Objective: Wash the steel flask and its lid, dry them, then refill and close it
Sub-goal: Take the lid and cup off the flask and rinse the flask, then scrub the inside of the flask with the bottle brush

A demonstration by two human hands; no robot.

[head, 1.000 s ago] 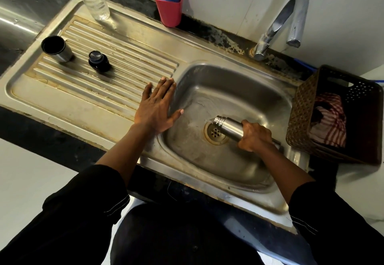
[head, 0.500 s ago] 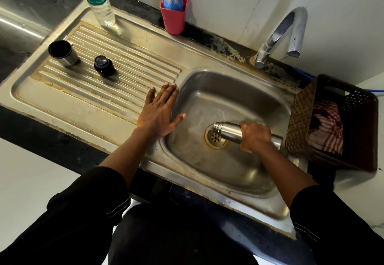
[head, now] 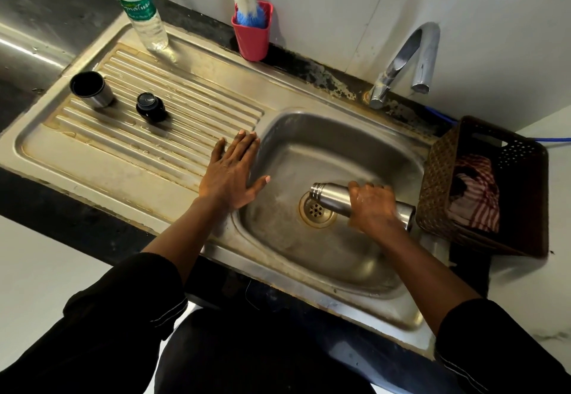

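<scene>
Hardly anything has shifted: the right hand point(head: 372, 208) still grips the flask point(head: 332, 200) round its middle, sideways above the drain point(head: 318, 210), open mouth pointing left. The left hand point(head: 230, 177) rests flat, fingers spread, on the sink point(head: 340, 270) rim. The lid point(head: 150, 107) and a cup point(head: 91, 89) stand far left on the drainboard point(head: 185, 134).

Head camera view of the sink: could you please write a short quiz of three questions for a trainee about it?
1. True or false: the right hand grips the steel flask above the drain.
2. The flask's mouth points: A to the person's left; B straight up; C to the person's right.
3. Which hand lies flat on the draining board?
Key: 1 true; 2 A; 3 the left hand.
</scene>
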